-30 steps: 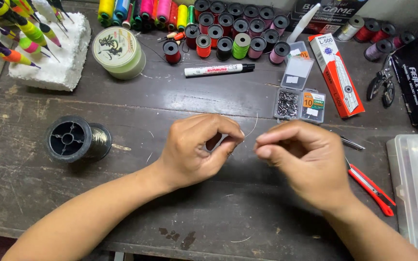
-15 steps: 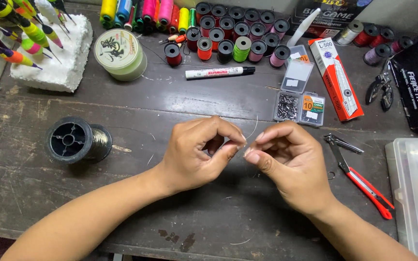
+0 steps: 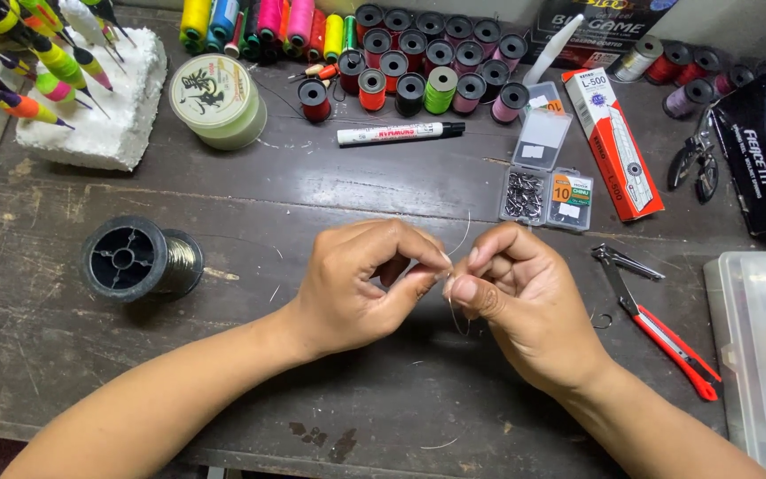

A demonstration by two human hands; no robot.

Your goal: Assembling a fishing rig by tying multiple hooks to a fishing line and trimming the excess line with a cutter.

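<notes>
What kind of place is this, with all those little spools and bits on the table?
Probably a home workbench for making fishing tackle. Bright fishing floats stand stuck in a white foam block, a black spool of thin line lies on the worn dark wooden table, and rows of coloured thread bobbins line its far edge.

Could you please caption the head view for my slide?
Left hand and right hand pinch thin line over a wooden table.
</notes>
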